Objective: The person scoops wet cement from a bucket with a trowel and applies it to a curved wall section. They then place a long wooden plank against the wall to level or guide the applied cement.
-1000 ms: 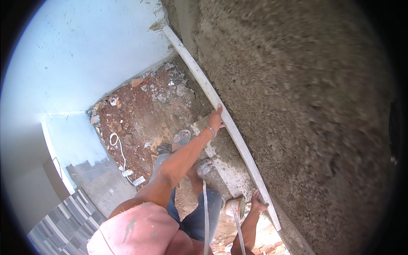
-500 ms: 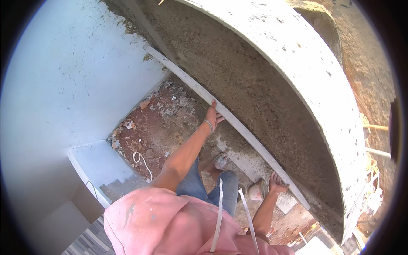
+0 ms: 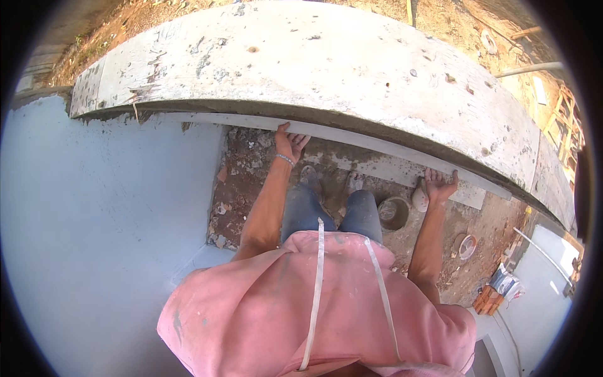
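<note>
Both hands are on a long, pale straightedge point(image 3: 361, 139) that lies lengthwise along the brown, rough-plastered wall face point(image 3: 342, 118), just below its broad whitish top point(image 3: 301, 56). My left hand point(image 3: 290, 144) grips it left of the middle, thumb up toward the wall and fingers curled at the near side. Closer to its right end, my right hand point(image 3: 440, 185) holds it in a similar way. The straightedge's left end reaches the smooth pale blue wall point(image 3: 125, 188). Most of the plastered face is hidden beneath the overhanging top.
A round bucket point(image 3: 394, 215) stands by my right leg, with a pale container point(image 3: 419, 198) beside it. Rubble point(image 3: 242, 157) covers the ground at left. Farther right are a round pinkish tub point(image 3: 465, 246), stacked bricks point(image 3: 487, 300) and a bag point(image 3: 506, 281).
My view has swung round, so the wall now runs across the top of the picture. The straightedge appears closer to the wall's top edge, with both hands still gripping it.
</note>
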